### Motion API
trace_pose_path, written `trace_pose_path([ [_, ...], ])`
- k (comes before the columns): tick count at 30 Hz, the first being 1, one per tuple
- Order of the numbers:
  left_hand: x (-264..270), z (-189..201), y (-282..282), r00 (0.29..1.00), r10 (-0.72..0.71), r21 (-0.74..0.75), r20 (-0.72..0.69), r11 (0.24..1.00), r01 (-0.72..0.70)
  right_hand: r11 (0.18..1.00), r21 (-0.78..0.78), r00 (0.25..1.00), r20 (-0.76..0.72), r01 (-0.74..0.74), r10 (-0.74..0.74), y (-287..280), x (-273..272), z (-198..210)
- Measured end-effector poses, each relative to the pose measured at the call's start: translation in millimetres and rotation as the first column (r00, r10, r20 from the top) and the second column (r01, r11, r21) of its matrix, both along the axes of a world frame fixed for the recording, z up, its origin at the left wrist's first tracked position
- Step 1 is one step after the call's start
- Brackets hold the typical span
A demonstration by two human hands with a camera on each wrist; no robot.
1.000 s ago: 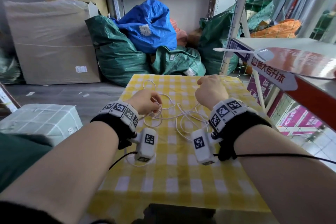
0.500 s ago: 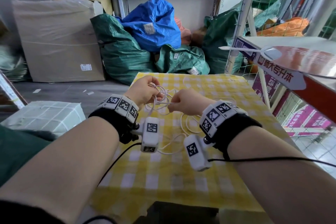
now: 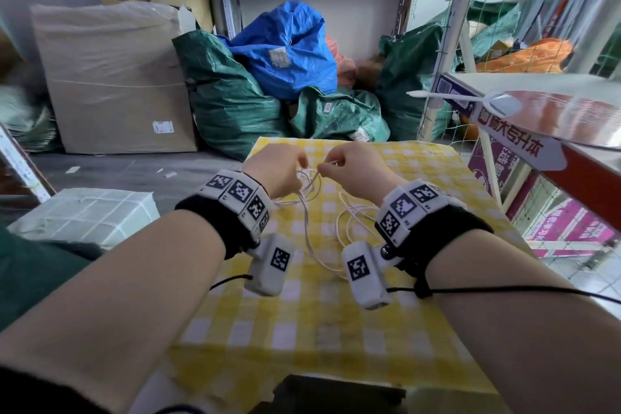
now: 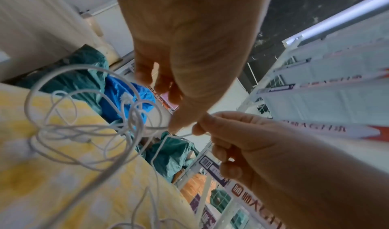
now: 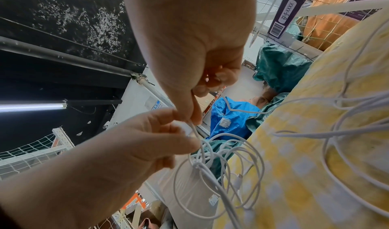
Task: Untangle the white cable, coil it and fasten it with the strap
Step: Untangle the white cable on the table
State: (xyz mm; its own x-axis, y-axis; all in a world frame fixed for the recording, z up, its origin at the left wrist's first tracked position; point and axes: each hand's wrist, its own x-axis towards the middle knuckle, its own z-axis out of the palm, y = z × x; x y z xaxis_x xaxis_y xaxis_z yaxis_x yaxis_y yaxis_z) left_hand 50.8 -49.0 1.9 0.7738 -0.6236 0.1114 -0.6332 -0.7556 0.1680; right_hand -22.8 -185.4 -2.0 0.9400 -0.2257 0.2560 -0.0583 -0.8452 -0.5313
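Both hands pinching tangled cable above table.

Left hand [image 3: 274,171] and right hand [image 3: 356,169] raised close together over far end of yellow checked table [image 3: 302,329], each with fingertips clamped on a strand of the white cable [image 3: 311,208]. Rest of cable hangs in messy loops from the hands to the tabletop between the wrists. Strap not made out.

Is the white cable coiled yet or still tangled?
Still tangled. The white cable hangs in loose crossing loops between the left hand and right hand, both pinching it.
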Motion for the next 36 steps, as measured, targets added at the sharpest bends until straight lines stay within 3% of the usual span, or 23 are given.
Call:
trace_pose_path([
  [2, -2.4, 2.2, -6.9, 0.991, -0.130, -0.108, -0.012, 0.986, 0.128, 1.000, 0.012, 1.000, 0.017, -0.015, 0.015, 0.3, -1.4, 2.9],
  [5, -5.2, 1.3, -9.2, 0.973, -0.165, -0.073, -0.163, 0.985, 0.155, 1.000, -0.006, 0.998, 0.057, -0.022, 0.022, 0.4, -3.2, 5.1],
  [11, 3.2, -1.1, -5.2, 0.997, -0.073, 0.036, 0.036, 0.997, 0.072, 0.994, -0.017, 0.989, 0.102, 0.105, -0.103, -3.8, -5.3, 3.0],
  [17, 17.4, 1.8, 2.9, 0.997, 0.067, -0.304, -0.032, 0.950, -0.074, 0.975, -0.028, 0.967, 0.136, 0.220, -0.215, -8.1, -5.8, 7.3],
  [20, 26.8, 3.1, 9.0, 0.992, 0.126, -0.353, 0.027, 0.929, -0.109, 0.960, -0.042, 0.950, 0.162, 0.277, -0.267, -11.9, -6.9, 10.4],
  [30, 46.5, -1.3, 43.7, 0.933, 0.340, -0.235, 0.117, 0.922, -0.306, 0.906, -0.007, 0.897, 0.143, 0.423, -0.418, -20.1, -8.0, 12.8],
  [36, 60.7, -6.4, 69.4, 0.893, 0.437, 0.097, 0.104, 0.889, -0.447, 0.857, 0.058, 0.846, 0.141, 0.512, -0.515, -32.1, -14.3, 15.5],
])
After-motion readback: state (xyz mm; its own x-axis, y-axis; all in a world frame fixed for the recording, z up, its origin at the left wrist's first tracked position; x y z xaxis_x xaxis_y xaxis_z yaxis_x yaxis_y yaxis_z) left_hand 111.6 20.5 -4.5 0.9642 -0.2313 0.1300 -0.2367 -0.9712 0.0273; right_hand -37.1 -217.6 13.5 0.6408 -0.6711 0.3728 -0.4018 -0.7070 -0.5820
